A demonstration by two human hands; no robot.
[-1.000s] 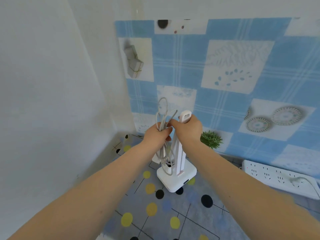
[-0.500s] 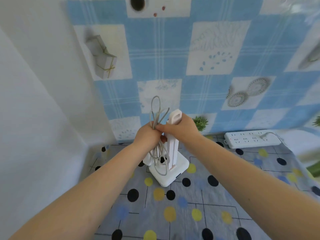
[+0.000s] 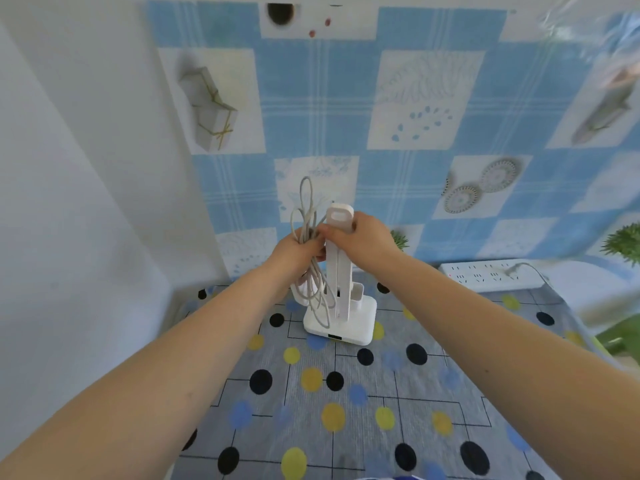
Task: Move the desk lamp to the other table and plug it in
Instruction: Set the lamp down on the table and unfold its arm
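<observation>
A white folded desk lamp [image 3: 341, 299] stands upright with its square base on or just above the dotted grey tablecloth [image 3: 346, 403]. My right hand [image 3: 363, 240] grips the top of the lamp's folded arm. My left hand [image 3: 298, 249] is closed around a bunch of the lamp's grey-white cable [image 3: 311, 271], whose loops stick up above the fist and hang down beside the lamp post. A white power strip [image 3: 491, 275] lies at the back right of the table against the wall, with one plug in it.
A blue and white checked wall covering [image 3: 346, 116] rises behind the table. A plain white wall [image 3: 69, 202] closes the left side. The table's right edge shows green below it [image 3: 620, 334].
The view has shifted left and down, bringing more of the tablecloth and the whole power strip into sight. Both hands keep the same hold on lamp and cable.
</observation>
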